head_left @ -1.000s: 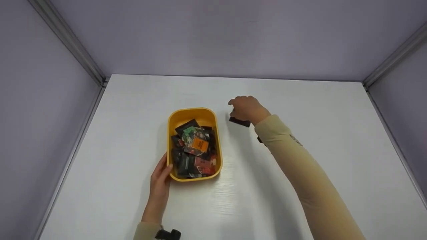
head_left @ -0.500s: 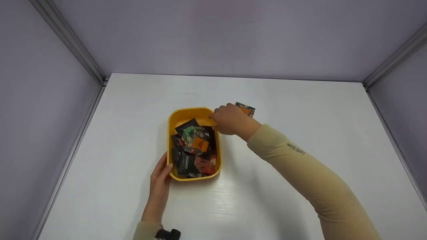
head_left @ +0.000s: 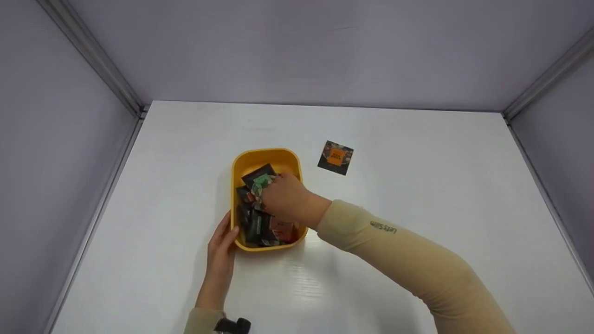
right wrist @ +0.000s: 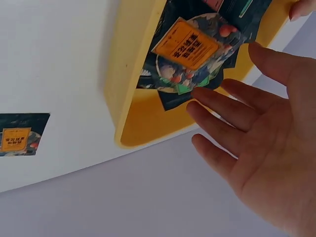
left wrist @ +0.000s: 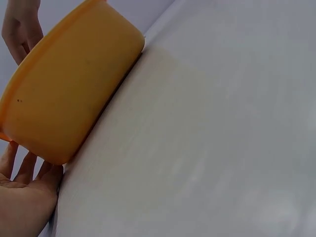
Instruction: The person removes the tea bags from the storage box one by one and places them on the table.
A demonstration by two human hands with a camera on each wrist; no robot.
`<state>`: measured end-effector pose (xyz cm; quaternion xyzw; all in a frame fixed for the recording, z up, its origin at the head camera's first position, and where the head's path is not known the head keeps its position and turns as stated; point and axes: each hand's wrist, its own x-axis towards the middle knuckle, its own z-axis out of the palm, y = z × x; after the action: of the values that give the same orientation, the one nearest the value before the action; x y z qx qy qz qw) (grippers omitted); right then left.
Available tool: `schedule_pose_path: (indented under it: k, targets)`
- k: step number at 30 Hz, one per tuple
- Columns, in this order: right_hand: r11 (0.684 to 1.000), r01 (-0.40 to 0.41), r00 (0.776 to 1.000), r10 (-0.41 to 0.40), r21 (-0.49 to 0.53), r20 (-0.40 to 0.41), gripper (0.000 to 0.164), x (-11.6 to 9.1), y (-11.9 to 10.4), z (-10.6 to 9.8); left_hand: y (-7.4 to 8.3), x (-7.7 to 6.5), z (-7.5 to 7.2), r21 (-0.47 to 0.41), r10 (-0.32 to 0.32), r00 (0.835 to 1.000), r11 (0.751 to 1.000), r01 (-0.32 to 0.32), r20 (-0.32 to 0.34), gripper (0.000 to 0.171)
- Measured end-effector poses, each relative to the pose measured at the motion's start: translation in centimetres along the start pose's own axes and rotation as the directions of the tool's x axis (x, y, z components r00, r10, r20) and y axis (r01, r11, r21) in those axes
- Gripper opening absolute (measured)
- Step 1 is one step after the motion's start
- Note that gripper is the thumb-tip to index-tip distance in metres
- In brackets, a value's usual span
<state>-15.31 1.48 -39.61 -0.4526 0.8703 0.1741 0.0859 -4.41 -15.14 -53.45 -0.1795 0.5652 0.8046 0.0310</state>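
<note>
A yellow plastic bin (head_left: 260, 160) stands on the white table, part filled with dark, flat printed squares (head_left: 260, 227). My left hand (head_left: 221, 248) grips its near left side, thumb over the rim and fingers against the outer wall (left wrist: 74, 89). Over the bin's contents is my right hand (head_left: 287, 197). In the right wrist view its fingers (right wrist: 217, 123) are spread and loosely bent, thumb apart, close to a square with an orange label (right wrist: 185, 47) and a food picture. A similar square (head_left: 336, 157) lies flat on the table, right of the bin.
The white table (head_left: 441, 185) reaches back to a pale grey-violet wall (head_left: 315, 51). Side panels with metal corner rails (head_left: 95, 55) stand to the left and right. A black strap device (head_left: 232, 325) sits at my left wrist.
My right hand has left the square on the table, moving left and toward me over the bin. That square now shows fully. My left hand and the bin stay put.
</note>
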Motion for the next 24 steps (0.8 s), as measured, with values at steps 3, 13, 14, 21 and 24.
schedule_pose_path:
  k: [3,13,14,21,24]
  targets:
    - [0.996,-0.014,1.0,0.015,-0.088,0.012,0.044,0.2,-1.2,0.1,0.0,0.0,0.0,0.002,-0.009,1.0,1.0,0.009,-0.002,0.06]
    - [0.976,-0.066,0.995,0.081,-0.208,0.062,0.036,1.2,-3.3,1.2,0.0,0.0,0.0,0.0,-0.012,1.0,1.0,0.012,-0.008,0.058]
    - [0.975,-0.069,0.994,0.086,-0.211,0.073,0.036,1.3,-3.3,1.3,0.0,0.0,-0.1,0.001,-0.005,1.0,1.0,0.005,-0.006,0.058]
    - [0.97,-0.093,0.989,0.117,-0.223,0.095,0.034,2.1,-3.7,2.0,-0.2,0.1,-0.1,-0.02,0.011,1.0,1.0,-0.011,-0.005,0.058]
    - [0.966,-0.084,0.99,0.108,-0.246,0.086,0.034,2.3,-3.8,2.4,-0.2,0.1,-0.1,-0.019,0.014,1.0,1.0,-0.014,-0.002,0.058]
